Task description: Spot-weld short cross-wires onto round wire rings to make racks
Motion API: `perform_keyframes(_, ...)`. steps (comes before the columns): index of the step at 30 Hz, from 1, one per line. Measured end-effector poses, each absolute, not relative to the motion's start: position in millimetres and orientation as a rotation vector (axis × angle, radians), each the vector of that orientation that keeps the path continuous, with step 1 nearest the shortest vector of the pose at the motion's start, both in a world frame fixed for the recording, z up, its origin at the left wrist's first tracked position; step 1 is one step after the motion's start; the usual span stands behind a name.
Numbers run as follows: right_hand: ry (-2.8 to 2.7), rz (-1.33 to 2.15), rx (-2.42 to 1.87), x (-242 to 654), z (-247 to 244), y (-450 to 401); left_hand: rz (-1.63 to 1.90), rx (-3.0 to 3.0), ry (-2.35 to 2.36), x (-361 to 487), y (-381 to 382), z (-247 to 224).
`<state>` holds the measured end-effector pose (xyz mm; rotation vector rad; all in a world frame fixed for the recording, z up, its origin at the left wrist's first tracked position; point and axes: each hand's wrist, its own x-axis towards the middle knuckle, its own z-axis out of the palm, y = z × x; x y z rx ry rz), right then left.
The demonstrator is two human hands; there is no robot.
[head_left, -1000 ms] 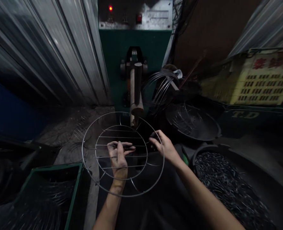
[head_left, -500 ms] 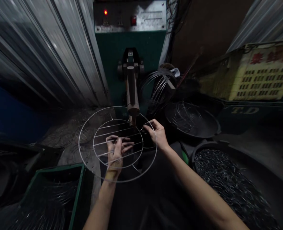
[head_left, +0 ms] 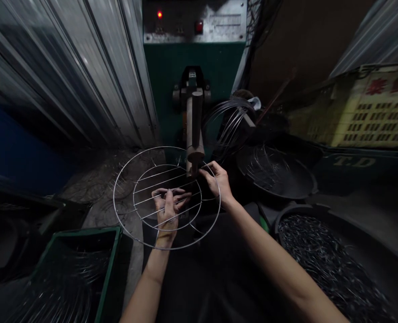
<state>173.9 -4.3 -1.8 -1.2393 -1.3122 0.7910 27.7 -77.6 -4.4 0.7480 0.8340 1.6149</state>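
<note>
A round wire rack, two rings joined by short spokes with parallel bars across the inner ring, is held level below the head of a green machine. My left hand grips the rack's bars, the thumb above and the other fingers beneath. My right hand is pinched near the rack's far right side, close to the machine's electrode tip. What lies between its fingertips is too small and dark to make out. The electrode arm reaches out over the inner ring.
On the left stands a green crate of bent wires. A black tub full of short wire pieces is at the right, with a shallow pan of wires behind it. Wire coils hang beside the machine; a yellow crate sits far right.
The rack has turned slightly in my left hand and its far side sits closer around the electrode. My right hand has moved its fingertips nearer the electrode tip. The view has shifted left.
</note>
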Motion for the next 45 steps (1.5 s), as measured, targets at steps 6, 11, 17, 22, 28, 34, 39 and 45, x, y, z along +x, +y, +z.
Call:
perform_keyframes(6,-1.313,0.772,-1.242,174.7,-6.8,4.5,1.623,0.760,0.819,28.4,-70.8,-4.3)
perform_keyframes(11,-1.288,0.813,-1.204,169.7,-6.3,11.3,1.616,0.753,0.825,29.3,-72.4,-7.7)
perform_keyframes(17,-1.393,0.854,-1.185,198.5,-3.7,-14.5,1.524,0.897,0.805,2.5,-69.8,-9.7)
perform_keyframes(22,-1.536,0.944,-1.227,217.6,-3.3,-82.0,1.340,0.912,0.863,-4.9,-77.0,-2.4)
perform_keyframes(28,-1.393,0.733,-1.293,188.8,-4.7,-53.8,1.764,0.758,0.865,37.9,-90.6,-11.7)
perform_keyframes(34,-1.500,0.653,-1.254,180.6,0.8,-19.0,1.856,0.728,0.875,47.8,-76.9,-15.4)
perform_keyframes(39,-1.506,0.636,-1.272,183.2,-1.3,-16.1,1.857,0.698,0.879,51.4,-69.4,-16.3)
perform_keyframes(45,-1.512,0.628,-1.275,184.9,-2.1,-10.0,1.872,0.684,0.877,53.5,-62.3,-17.5)
